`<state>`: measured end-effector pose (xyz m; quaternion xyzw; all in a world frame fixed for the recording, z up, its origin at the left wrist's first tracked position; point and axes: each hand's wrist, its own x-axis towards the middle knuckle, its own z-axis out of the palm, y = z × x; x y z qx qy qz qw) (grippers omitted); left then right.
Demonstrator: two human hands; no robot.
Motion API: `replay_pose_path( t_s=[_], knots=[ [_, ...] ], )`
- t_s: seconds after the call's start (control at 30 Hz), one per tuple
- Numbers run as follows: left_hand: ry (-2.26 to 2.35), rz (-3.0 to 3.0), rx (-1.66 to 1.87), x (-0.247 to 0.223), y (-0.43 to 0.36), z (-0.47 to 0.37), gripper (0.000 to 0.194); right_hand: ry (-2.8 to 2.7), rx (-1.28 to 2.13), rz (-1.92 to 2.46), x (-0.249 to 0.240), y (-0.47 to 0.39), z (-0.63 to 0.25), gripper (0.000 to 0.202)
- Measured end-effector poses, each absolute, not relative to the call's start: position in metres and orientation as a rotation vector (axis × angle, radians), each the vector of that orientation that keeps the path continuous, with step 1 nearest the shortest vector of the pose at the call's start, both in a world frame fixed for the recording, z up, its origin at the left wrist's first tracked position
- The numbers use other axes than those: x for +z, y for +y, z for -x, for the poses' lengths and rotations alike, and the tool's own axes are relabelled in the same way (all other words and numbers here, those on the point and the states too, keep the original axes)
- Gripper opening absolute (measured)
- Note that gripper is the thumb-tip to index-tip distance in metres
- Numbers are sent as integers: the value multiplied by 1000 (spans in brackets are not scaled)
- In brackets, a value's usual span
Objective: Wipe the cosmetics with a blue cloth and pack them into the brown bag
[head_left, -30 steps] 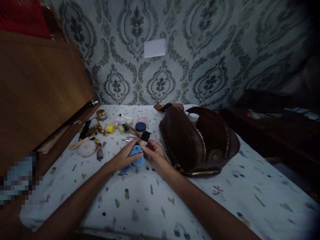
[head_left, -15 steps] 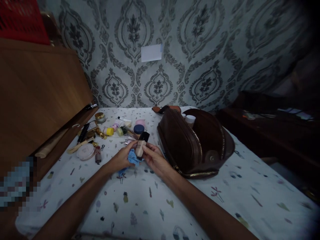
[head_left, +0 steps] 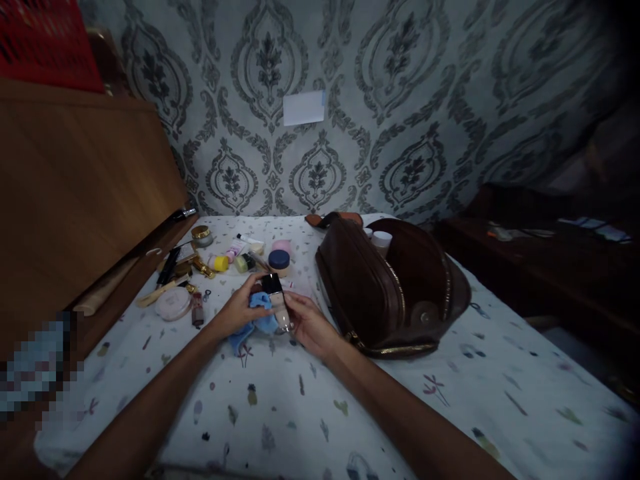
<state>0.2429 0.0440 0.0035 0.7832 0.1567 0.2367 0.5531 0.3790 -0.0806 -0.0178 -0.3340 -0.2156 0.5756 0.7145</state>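
Between my two hands is a foundation bottle (head_left: 278, 305) with beige contents and a black cap, its cap end tilted to the left. My left hand (head_left: 241, 308) is closed on a crumpled blue cloth (head_left: 261, 313), which presses against the bottle's left side. The fingers of my right hand (head_left: 311, 325) grip the bottle from the right, near its lower part. Just beyond the hands stands a jar with a dark blue lid (head_left: 279, 260). To the right of my right hand sits an unzipped brown toiletry bag (head_left: 360, 287) with white-capped containers inside.
Several cosmetics lie at the left, among them a round compact (head_left: 173, 304), a gold-lidded jar (head_left: 201, 235) and a yellow-capped item (head_left: 220, 263). A wooden panel (head_left: 85, 200) borders the left side. The patterned sheet (head_left: 280, 413) spreads underneath; a papered wall (head_left: 210, 100) rises behind.
The foundation bottle has turned, its cap swinging from upper right to upper left. The blue cloth now covers its left side, and my left hand has shifted slightly left.
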Motion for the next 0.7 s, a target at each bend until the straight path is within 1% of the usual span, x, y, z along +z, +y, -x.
replay_pose_path(
  t_s=[0.07, 0.17, 0.23, 0.47, 0.7],
  knots=[
    [381, -1865, 631, 6, 45, -242, 65, -523, 1322, 741, -17, -83, -378, 30],
    [381, -1924, 719, 12, 44, -240, 41, -564, 1388, 721, -14, -85, -377, 33],
    [417, -1959, 747, 14, 44, -240, 32, -584, 1439, 706, -11, -87, -377, 34],
    [552, -1891, 795, 16, 39, -243, 47, -601, 1524, 683, -8, -89, -377, 37],
    [585, -1839, 824, 20, 36, -244, 43, -545, 1421, 722, -9, -87, -377, 32]
  ],
)
